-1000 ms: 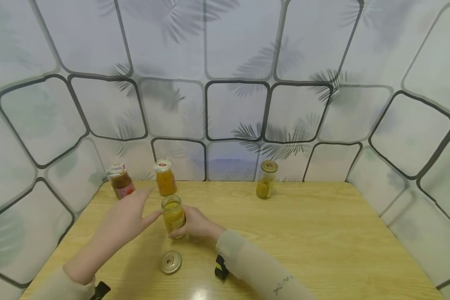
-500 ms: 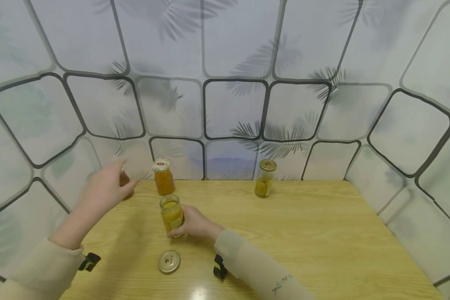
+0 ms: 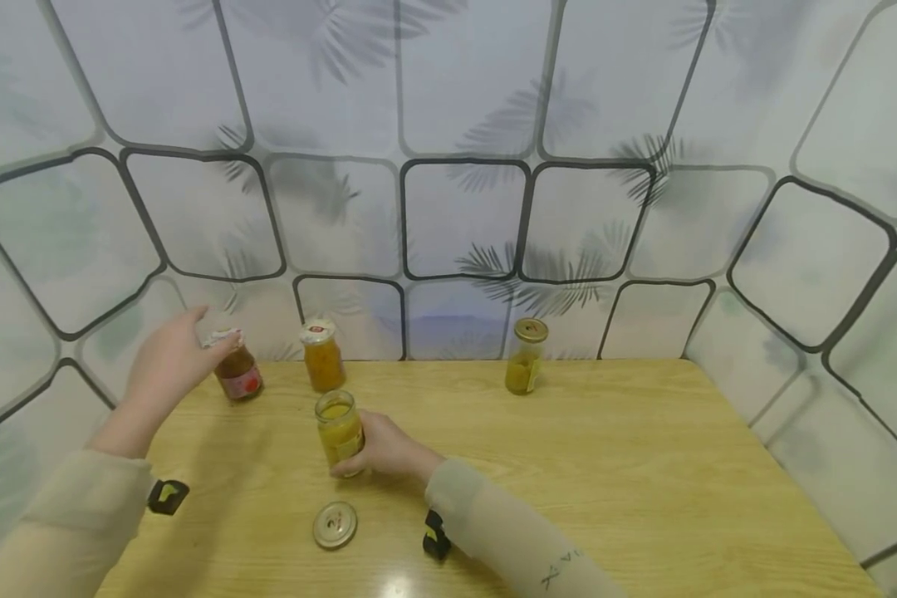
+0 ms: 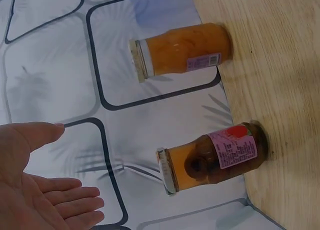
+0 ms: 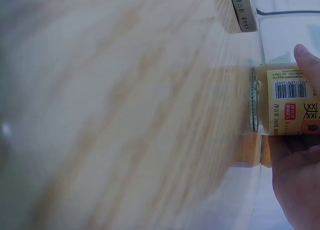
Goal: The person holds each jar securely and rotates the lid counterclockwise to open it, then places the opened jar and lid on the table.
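Note:
My right hand (image 3: 389, 448) grips an uncapped glass jar of yellow contents (image 3: 340, 436) around its lower side; the right wrist view shows its yellow label (image 5: 292, 100). The jar's gold lid (image 3: 335, 525) lies on the table just in front of it. My left hand (image 3: 168, 357) is raised at the left, thumb apart from the fingers, holding nothing. Close by it stands a jar with dark red-brown contents and a pink label (image 3: 239, 370); in the left wrist view a gap shows between the hand (image 4: 45, 185) and this jar (image 4: 215, 157).
A white-lidded jar of orange contents (image 3: 324, 357) stands at the back, right of the red-brown one. Farther right is a gold-lidded jar (image 3: 526, 357), partly filled with yellow pieces. Patterned cloth walls (image 3: 463, 216) border the wooden table (image 3: 605, 482) at the back and sides.
My left hand has moved left and up, away from the yellow jar and past the red-brown jar, which shows again after being mostly covered. The right hand keeps its grip in place.

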A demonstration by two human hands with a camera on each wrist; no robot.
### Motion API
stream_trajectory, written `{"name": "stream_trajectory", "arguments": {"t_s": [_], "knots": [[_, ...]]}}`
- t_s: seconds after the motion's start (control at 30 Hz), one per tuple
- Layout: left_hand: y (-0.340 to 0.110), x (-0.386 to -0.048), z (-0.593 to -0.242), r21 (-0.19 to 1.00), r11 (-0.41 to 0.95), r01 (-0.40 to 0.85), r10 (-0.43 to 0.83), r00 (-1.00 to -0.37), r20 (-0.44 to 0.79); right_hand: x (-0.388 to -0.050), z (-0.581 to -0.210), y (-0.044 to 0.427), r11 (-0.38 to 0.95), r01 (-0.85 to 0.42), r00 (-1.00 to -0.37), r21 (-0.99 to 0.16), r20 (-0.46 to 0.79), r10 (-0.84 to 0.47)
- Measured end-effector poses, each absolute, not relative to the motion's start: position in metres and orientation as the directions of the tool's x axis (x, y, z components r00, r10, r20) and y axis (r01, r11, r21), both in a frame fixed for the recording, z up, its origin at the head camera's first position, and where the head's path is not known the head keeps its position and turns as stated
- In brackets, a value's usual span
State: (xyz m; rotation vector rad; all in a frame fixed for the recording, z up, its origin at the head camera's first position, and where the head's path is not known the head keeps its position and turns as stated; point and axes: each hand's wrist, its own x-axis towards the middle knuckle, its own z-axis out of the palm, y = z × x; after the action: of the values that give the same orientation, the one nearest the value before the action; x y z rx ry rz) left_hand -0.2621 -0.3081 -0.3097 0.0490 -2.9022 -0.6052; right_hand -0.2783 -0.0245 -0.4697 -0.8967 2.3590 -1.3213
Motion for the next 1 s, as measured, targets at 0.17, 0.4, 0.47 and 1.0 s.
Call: {"name": "stream_trajectory", "arguments": {"t_s": [0.17,0.4,0.47,1.0], "knots": [[-0.318,-0.271,-0.32,0.396,0.917,-0.037,-0.101,-0.985,0.141,-0.278,-0.472,-0.025,0.392,-0.38,-0.77,-0.838,0.051,-0.636],[-0.334,-0.281,-0.344,0.428,0.901,-0.073,-0.131,-0.985,0.109,-0.278,-0.475,-0.026,0.379,-0.367,-0.766,-0.85,0.044,-0.642],[-0.337,-0.283,-0.348,0.44,0.895,-0.076,-0.135,-0.985,0.104,-0.279,-0.475,-0.025,0.385,-0.369,-0.769,-0.846,0.046,-0.637],[-0.356,-0.297,-0.388,0.495,0.857,-0.142,-0.198,-0.978,0.063,-0.278,-0.47,-0.025,0.402,-0.361,-0.772,-0.841,0.027,-0.636]]}}
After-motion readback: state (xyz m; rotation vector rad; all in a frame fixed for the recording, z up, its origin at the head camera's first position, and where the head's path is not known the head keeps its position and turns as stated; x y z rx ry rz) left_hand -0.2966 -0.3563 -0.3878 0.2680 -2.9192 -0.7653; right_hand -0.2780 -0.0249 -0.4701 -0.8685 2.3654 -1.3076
